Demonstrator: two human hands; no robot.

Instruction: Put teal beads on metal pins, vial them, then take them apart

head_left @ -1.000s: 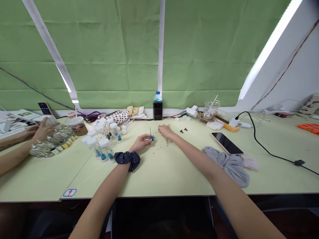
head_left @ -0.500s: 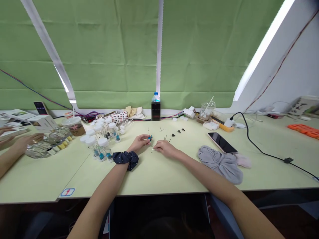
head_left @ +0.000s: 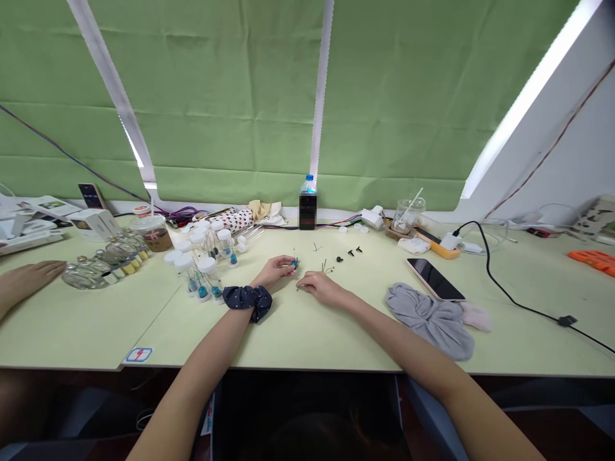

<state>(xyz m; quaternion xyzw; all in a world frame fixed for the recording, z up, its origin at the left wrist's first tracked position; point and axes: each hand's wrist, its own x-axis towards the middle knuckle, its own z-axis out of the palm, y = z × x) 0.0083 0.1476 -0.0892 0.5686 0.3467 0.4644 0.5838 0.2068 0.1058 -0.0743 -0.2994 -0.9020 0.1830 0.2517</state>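
Broadly, a pale table point(head_left: 307, 342) runs beneath green blinds point(head_left: 202, 96). Left, glass bottles point(head_left: 81, 275) stand near a lidded cup point(head_left: 156, 237); further right, white-capped containers point(head_left: 207, 264) hold blue pieces point(head_left: 202, 292). Mid-table, the left hand point(head_left: 275, 271) pinches a small blue part point(head_left: 295, 263) between its fingers; rightward, the right hand point(head_left: 327, 289) curls, its fingers' grip unclear.

Two black pegs point(head_left: 359, 250), one round black piece point(head_left: 339, 259), two drink cups point(head_left: 157, 241), one blue-capped bottle point(head_left: 308, 208).
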